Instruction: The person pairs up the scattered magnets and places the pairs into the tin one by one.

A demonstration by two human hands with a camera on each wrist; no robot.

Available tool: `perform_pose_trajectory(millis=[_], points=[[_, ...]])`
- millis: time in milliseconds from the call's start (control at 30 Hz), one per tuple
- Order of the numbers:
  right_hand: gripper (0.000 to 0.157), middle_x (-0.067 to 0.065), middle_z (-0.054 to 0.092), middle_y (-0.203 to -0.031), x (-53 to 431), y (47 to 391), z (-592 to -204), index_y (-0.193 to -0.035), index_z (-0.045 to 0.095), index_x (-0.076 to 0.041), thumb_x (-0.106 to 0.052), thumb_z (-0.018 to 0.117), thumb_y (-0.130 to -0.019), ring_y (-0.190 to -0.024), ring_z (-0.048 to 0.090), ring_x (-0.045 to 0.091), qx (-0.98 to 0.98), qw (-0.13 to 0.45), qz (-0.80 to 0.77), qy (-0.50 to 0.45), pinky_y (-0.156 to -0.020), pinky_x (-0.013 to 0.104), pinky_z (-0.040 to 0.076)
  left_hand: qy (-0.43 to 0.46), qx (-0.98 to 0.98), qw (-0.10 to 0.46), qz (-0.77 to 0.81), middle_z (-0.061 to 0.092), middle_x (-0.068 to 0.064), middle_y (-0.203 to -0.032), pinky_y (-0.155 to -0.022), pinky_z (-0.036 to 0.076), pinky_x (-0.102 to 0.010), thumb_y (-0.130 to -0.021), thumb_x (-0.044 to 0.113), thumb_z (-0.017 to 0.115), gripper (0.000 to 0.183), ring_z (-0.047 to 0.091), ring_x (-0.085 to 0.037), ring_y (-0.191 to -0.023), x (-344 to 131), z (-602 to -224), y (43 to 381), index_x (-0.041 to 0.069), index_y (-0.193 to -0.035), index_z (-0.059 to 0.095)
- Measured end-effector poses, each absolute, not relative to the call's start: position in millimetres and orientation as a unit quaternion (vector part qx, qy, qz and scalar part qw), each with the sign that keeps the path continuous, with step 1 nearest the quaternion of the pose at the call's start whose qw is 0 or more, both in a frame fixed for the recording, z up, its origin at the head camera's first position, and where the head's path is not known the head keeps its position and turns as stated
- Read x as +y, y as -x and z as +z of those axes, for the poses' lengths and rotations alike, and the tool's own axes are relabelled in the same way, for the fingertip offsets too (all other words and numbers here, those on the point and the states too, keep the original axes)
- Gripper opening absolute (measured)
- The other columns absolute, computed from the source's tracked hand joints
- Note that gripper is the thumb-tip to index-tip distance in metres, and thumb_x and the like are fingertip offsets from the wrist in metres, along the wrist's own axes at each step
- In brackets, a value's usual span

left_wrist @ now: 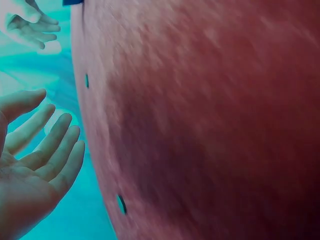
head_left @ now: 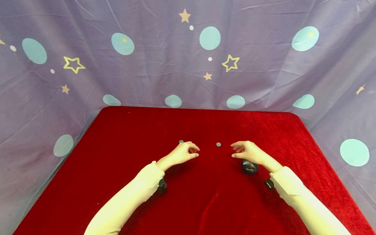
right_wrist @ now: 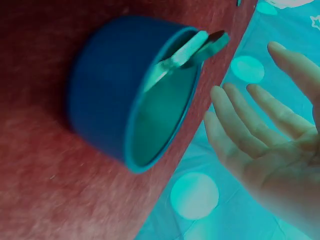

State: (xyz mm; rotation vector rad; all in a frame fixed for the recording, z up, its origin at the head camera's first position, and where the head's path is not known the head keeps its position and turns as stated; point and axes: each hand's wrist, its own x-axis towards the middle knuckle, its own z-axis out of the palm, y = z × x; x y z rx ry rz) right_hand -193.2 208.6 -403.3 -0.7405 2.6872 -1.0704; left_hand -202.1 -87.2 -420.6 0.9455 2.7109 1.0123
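Note:
My left hand (head_left: 182,153) hovers above the red cloth with fingers loosely bent and nothing in them. Just beyond its knuckles lies a small round grey disc (head_left: 181,141), partly overlapped by the hand in the head view. A second such disc (head_left: 218,144) lies between the two hands, closer to the right one. My right hand (head_left: 249,152), also holding nothing, hangs with relaxed fingers over the far side of a dark blue round bowl (right_wrist: 105,90). From the bowl a pale tool with two flat arms (right_wrist: 185,52) sticks out over the rim.
Red velvety cloth (head_left: 152,127) covers the table, with a fold toward the front. A purple curtain (head_left: 164,58) with stars and dots hangs behind and at both sides. Dark wrist cameras (head_left: 162,186) sit below both sleeves.

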Motion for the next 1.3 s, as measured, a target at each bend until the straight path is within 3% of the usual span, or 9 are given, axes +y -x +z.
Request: perform_pose_trajectory(millis=[133,367,500,700,833,1000,1200,1300], points=[[0.038,0.024,0.065,-0.094,198.0,203.2,-401.9,-0.107,0.058,0.013,-0.010,0.069,-0.078,-0.079,0.065,0.026,0.896,0.093,-0.355,0.250,-0.068,0.032,0.051,-0.301,0.898,0.036,0.319,0.064,-0.009,-0.089,-0.070,0.048,-0.024,-0.082,0.009,0.065,0.019,0.061,-0.020,-0.081,-101.3,-422.6,205.3,-0.001,-0.098,0.067],[0.037,0.025,0.066,-0.093,183.7,218.2,-400.7,-0.105,0.059,0.014,-0.008,0.069,-0.077,-0.085,0.064,0.032,0.899,0.107,-0.340,0.255,-0.073,0.036,0.051,-0.280,0.900,0.017,0.334,0.064,-0.012,-0.088,-0.070,0.050,-0.029,-0.079,0.005,0.066,0.019,0.062,-0.023,-0.080,-119.0,-426.1,211.3,-0.004,-0.096,0.066],[0.038,0.020,0.068,-0.088,180.0,230.3,-405.8,-0.101,0.062,0.011,-0.013,0.073,-0.073,-0.083,0.065,0.028,0.895,0.108,-0.341,0.266,-0.071,0.034,0.051,-0.269,0.900,0.004,0.342,0.063,-0.014,-0.088,-0.070,0.050,-0.031,-0.078,0.004,0.067,0.020,0.062,-0.025,-0.080,-126.8,-427.6,216.0,-0.005,-0.095,0.065],[0.041,0.005,0.069,-0.079,190.1,271.3,-448.3,-0.098,0.067,0.000,-0.029,0.077,-0.070,-0.074,0.064,0.013,0.884,0.097,-0.347,0.296,-0.066,0.028,0.049,-0.248,0.906,-0.005,0.344,0.063,-0.017,-0.090,-0.072,0.050,-0.034,-0.078,0.002,0.066,0.021,0.062,-0.027,-0.080,-134.4,-429.4,225.2,-0.007,-0.097,0.064],[0.042,0.007,0.070,-0.081,194.8,291.7,-472.0,-0.099,0.067,0.000,-0.026,0.078,-0.068,-0.076,0.065,0.015,0.885,0.108,-0.342,0.296,-0.067,0.029,0.050,-0.230,0.908,-0.003,0.350,0.062,-0.018,-0.089,-0.074,0.050,-0.036,-0.077,0.001,0.067,0.023,0.062,-0.028,-0.080,-136.7,-431.7,231.2,-0.008,-0.097,0.063],[0.042,0.005,0.070,-0.076,206.3,325.8,-511.2,-0.095,0.068,-0.002,-0.030,0.080,-0.066,-0.069,0.065,0.012,0.875,0.118,-0.351,0.312,-0.059,0.024,0.048,-0.217,0.914,-0.005,0.343,0.061,-0.018,-0.088,-0.073,0.050,-0.033,-0.076,0.001,0.068,0.023,0.062,-0.027,-0.079,-138.1,-433.8,237.1,-0.008,-0.097,0.064],[0.038,0.012,0.069,-0.075,185.1,288.8,-455.5,-0.094,0.066,0.006,-0.017,0.078,-0.066,-0.071,0.065,0.019,0.895,0.136,-0.324,0.275,-0.068,0.031,0.050,-0.194,0.915,0.023,0.353,0.062,-0.018,-0.090,-0.076,0.049,-0.037,-0.075,0.004,0.071,0.026,0.062,-0.028,-0.081,-141.1,-446.3,253.9,-0.006,-0.099,0.064],[0.036,0.016,0.068,-0.076,175.0,268.1,-428.4,-0.095,0.064,0.011,-0.009,0.074,-0.067,-0.073,0.065,0.023,0.908,0.138,-0.300,0.259,-0.073,0.035,0.050,-0.211,0.905,0.021,0.370,0.062,-0.009,-0.087,-0.073,0.049,-0.030,-0.075,0.017,0.074,0.028,0.061,-0.019,-0.076,-149.3,-470.9,273.5,0.002,-0.098,0.067]])
